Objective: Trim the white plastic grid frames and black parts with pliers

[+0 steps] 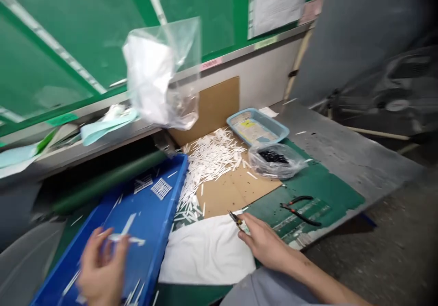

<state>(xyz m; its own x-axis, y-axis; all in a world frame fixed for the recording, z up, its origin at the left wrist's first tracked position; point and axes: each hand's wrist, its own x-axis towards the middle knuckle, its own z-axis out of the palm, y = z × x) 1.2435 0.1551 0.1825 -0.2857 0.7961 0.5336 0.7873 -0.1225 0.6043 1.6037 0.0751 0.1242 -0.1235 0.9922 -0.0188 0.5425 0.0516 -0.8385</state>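
The left hand (102,267) half-curls at a white plastic piece (137,241) over the blue tray (166,224); blur hides whether it grips. The piece looks light, stiff, perhaps brittle, best pinched mid-length. The right hand (265,242) grasps cutters (236,218) by their handles.

A green board (102,4) bearing 1 white sheet (278,4) rises behind the workbench (342,137). A pale pole (299,59) and grey partition (349,27) stand behind the workbench's right end; dim, mottled floor (372,251) lies to the workbench's right.
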